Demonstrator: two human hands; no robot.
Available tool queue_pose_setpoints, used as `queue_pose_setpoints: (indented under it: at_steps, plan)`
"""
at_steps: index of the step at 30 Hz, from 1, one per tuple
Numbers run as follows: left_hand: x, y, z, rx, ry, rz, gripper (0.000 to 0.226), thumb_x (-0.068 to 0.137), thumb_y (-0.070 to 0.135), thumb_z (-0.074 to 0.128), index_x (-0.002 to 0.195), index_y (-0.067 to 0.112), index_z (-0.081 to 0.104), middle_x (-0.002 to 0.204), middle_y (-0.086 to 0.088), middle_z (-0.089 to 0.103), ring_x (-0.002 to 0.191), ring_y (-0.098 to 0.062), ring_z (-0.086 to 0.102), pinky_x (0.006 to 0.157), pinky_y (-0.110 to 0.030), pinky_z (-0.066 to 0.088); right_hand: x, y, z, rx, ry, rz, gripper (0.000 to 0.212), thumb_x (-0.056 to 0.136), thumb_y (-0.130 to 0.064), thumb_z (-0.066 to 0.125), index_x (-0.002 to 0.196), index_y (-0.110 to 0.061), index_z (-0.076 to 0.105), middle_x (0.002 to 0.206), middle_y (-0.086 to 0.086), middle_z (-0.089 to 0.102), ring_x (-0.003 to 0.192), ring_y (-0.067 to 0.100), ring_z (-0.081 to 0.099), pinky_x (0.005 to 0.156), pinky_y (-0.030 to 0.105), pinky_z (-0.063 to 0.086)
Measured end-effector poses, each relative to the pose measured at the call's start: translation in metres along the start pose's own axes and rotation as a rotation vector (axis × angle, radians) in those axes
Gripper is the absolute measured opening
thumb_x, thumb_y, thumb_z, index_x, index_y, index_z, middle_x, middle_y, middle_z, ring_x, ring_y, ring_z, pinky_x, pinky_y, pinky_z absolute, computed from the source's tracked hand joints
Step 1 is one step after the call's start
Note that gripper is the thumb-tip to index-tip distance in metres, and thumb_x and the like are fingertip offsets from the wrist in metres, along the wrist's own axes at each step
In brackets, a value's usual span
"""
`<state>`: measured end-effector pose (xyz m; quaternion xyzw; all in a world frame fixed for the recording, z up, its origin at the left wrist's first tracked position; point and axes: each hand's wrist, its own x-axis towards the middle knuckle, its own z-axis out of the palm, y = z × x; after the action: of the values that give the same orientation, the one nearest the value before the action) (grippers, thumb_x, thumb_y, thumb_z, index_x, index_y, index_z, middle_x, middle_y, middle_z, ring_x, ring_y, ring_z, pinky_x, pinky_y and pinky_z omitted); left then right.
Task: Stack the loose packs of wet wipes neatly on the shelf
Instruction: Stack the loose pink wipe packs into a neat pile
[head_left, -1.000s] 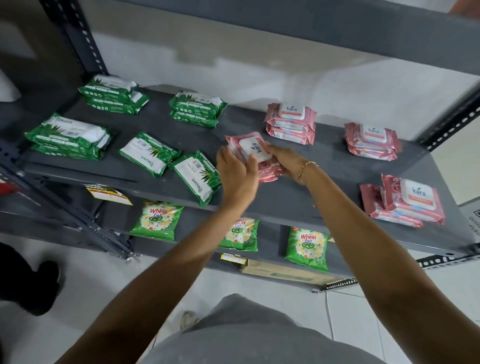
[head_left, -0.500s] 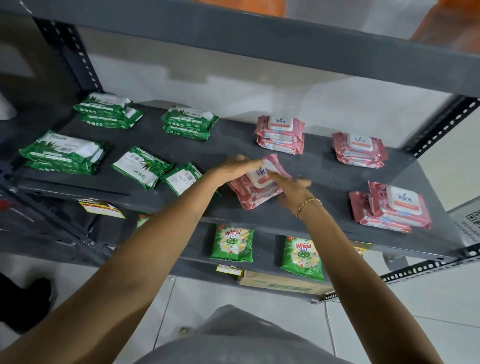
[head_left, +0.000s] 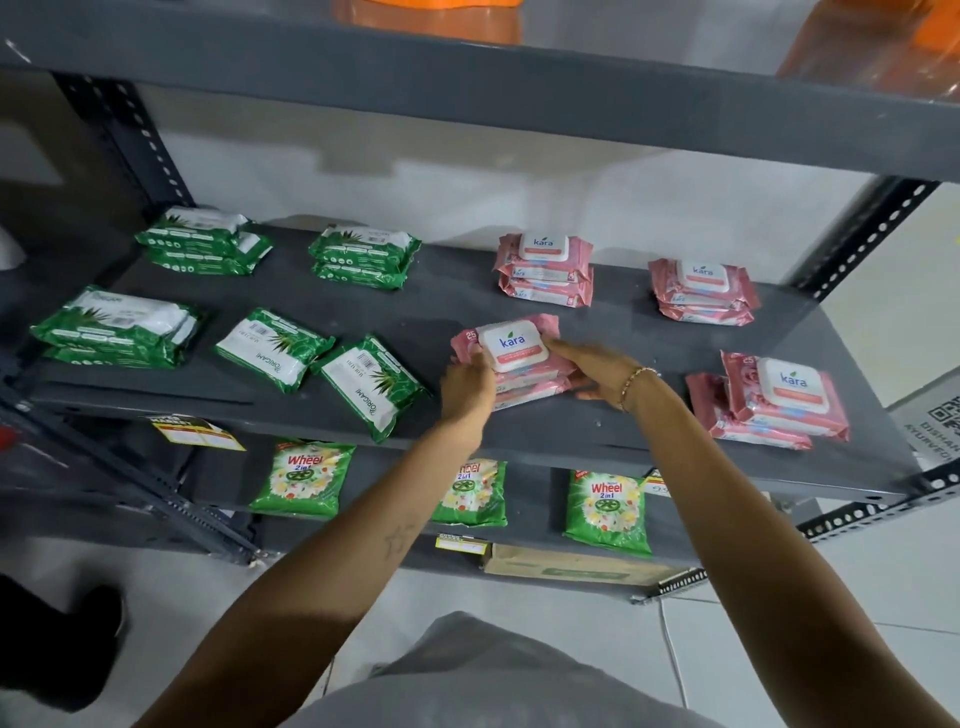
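A small stack of pink Kara wet wipe packs (head_left: 514, 353) lies at the middle front of the grey shelf (head_left: 597, 431). My left hand (head_left: 465, 389) grips its left side and my right hand (head_left: 597, 371) holds its right side. Two neat pink stacks (head_left: 545, 270) (head_left: 701, 291) stand at the back. An uneven pink pile (head_left: 779, 400) lies at the front right. Green Origami packs are stacked at the back left (head_left: 202, 241) (head_left: 363, 254) and front left (head_left: 114, 327). Two loose green packs (head_left: 272, 345) (head_left: 371, 387) lie askew beside my left hand.
An upper shelf (head_left: 467, 88) overhangs close above. Green Wheel detergent sachets (head_left: 304, 478) and a cardboard box (head_left: 571, 566) sit on the shelf below. Slotted uprights (head_left: 862, 234) frame the right side. A dark shoe (head_left: 62, 639) is on the floor at the left.
The pink stack has been set down and squared at the shelf's middle front. My left hand has slid from its top to its left edge, and my right hand rests on its right side.
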<state>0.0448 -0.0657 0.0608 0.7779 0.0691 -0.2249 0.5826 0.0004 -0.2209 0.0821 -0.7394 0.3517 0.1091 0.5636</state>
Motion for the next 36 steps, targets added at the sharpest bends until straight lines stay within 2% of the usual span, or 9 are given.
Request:
queue_pose_setpoints:
  at_steps: [2,6,9,14,22,26,30,33,36]
  plan:
    - [0.005,0.008,-0.006,0.097,-0.084,0.009,0.047,0.1,0.044,0.031,0.083,0.009,0.057,0.083,-0.009,0.064,0.07,-0.02,0.06,0.061,-0.023,0.052,-0.002,0.01,-0.003,0.037,0.026,0.006,0.056,0.073,-0.062,0.063,0.107,-0.018,0.061,0.109,0.006,0.069,0.102,0.024,0.064,0.092,0.037,0.05]
    - [0.015,0.016,-0.003,0.118,-0.223,-0.01,0.035,0.096,0.042,0.043,0.08,0.013,0.055,0.094,-0.011,0.066,0.084,-0.026,0.066,0.09,-0.039,0.054,-0.006,0.03,-0.012,0.136,0.061,0.014,0.053,0.077,-0.058,0.062,0.106,-0.012,0.064,0.092,0.005,0.067,0.082,0.019,0.061,0.087,0.035,0.05]
    - [0.012,0.017,0.004,0.12,-0.293,-0.016,0.033,0.097,0.038,0.044,0.093,0.008,0.056,0.094,-0.011,0.066,0.075,-0.02,0.064,0.086,-0.038,0.056,-0.012,0.039,-0.019,0.176,0.088,0.018,0.045,0.078,-0.055,0.063,0.09,-0.012,0.066,0.083,0.005,0.067,0.073,0.017,0.06,0.087,0.036,0.051]
    - [0.008,0.018,0.01,0.138,-0.332,-0.007,0.045,0.097,0.043,0.043,0.113,0.004,0.057,0.102,-0.012,0.069,0.093,-0.024,0.068,0.089,-0.039,0.056,-0.019,0.043,-0.024,0.203,0.119,0.028,0.036,0.081,-0.051,0.063,0.08,-0.015,0.062,0.073,0.001,0.062,0.067,0.015,0.057,0.081,0.035,0.048]
    - [0.014,0.01,0.004,0.127,-0.337,0.016,0.049,0.093,0.047,0.049,0.115,0.003,0.058,0.105,-0.012,0.071,0.093,-0.023,0.068,0.089,-0.04,0.056,-0.019,0.045,-0.026,0.149,0.092,0.041,0.049,0.077,-0.057,0.063,0.095,-0.012,0.064,0.101,0.008,0.069,0.095,0.022,0.063,0.092,0.04,0.051]
    - [0.018,0.008,0.002,0.086,-0.334,0.023,0.049,0.093,0.044,0.052,0.114,0.001,0.06,0.103,-0.014,0.071,0.086,-0.022,0.068,0.085,-0.038,0.057,-0.021,0.043,-0.022,0.14,0.092,0.057,0.071,0.071,-0.063,0.064,0.116,-0.008,0.061,0.112,0.009,0.068,0.101,0.023,0.063,0.078,0.033,0.052]
    - [0.018,0.006,0.002,0.16,-0.311,0.021,0.069,0.089,0.058,0.048,0.123,-0.002,0.054,0.113,-0.01,0.068,0.102,-0.026,0.066,0.091,-0.041,0.054,-0.026,0.04,-0.021,0.121,0.096,0.08,0.068,0.072,-0.066,0.061,0.112,-0.01,0.062,0.108,0.006,0.069,0.099,0.021,0.063,0.073,0.032,0.049]
    - [0.003,0.008,-0.003,0.34,-0.124,0.229,0.076,0.091,0.057,0.044,0.139,-0.001,0.037,0.139,-0.01,0.048,0.126,-0.027,0.049,0.098,-0.033,0.043,-0.032,0.033,-0.02,0.033,0.18,0.057,0.054,0.081,-0.066,0.047,0.083,-0.015,0.063,0.105,0.011,0.067,0.099,0.024,0.06,0.082,0.036,0.05]
    - [-0.013,0.008,-0.036,0.137,0.05,0.609,0.051,0.096,0.038,0.049,0.135,0.004,0.046,0.14,-0.014,0.046,0.114,-0.015,0.055,0.088,-0.017,0.045,-0.039,0.018,-0.009,-0.125,0.491,-0.115,0.043,0.091,-0.05,0.042,0.08,-0.015,0.064,0.131,0.022,0.048,0.127,0.036,0.039,0.108,0.039,0.028]
